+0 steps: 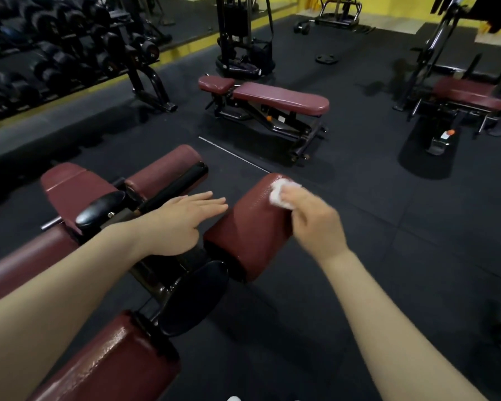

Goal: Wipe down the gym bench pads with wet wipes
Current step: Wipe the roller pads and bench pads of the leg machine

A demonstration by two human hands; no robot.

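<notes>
A maroon roller pad (250,227) sticks out to the right of the bench's black frame (168,282), its surface shiny and wet. My right hand (315,219) pinches a crumpled white wet wipe (281,195) against the pad's far upper end. My left hand (180,218) hovers flat, fingers straight, just left of that pad, holding nothing. More maroon pads belong to the same bench: a roller (165,167) farther back, a seat pad (70,186) at the left, and a glossy roller (113,363) near me.
A second maroon flat bench (278,98) stands ahead on the dark rubber floor (373,215), a third bench (472,95) at the right. A dumbbell rack (70,53) lines the left wall. A cable machine (240,36) and a weight plate (326,58) are farther back.
</notes>
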